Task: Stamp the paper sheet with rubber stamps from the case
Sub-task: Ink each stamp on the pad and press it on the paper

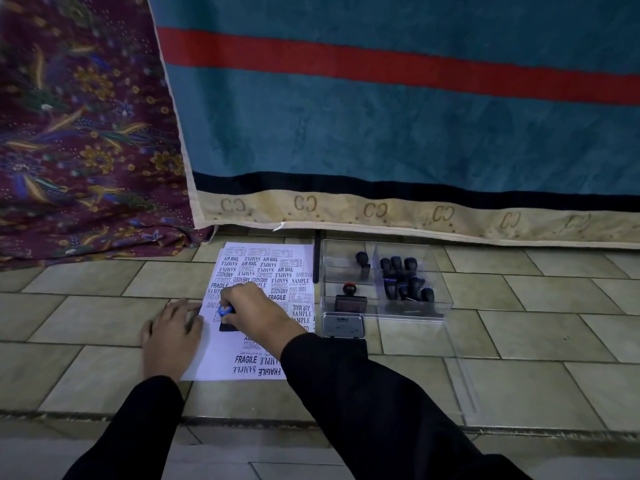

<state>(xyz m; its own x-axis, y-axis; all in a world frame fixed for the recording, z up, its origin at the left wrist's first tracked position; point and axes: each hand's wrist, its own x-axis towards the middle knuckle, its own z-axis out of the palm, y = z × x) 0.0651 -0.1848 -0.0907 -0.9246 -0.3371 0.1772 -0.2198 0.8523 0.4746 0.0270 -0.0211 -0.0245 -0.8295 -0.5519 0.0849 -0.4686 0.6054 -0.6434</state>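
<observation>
We see the right hand pinching a blue-topped stamp, its base down on the paper sheet that lies on the tiled floor. The left hand lies flat, fingers spread, on the sheet's left edge. Just right of the sheet sit a closed ink pad and the clear case with more stamps. A teal blanket hangs behind, and a black rod stands between sheet and case.
</observation>
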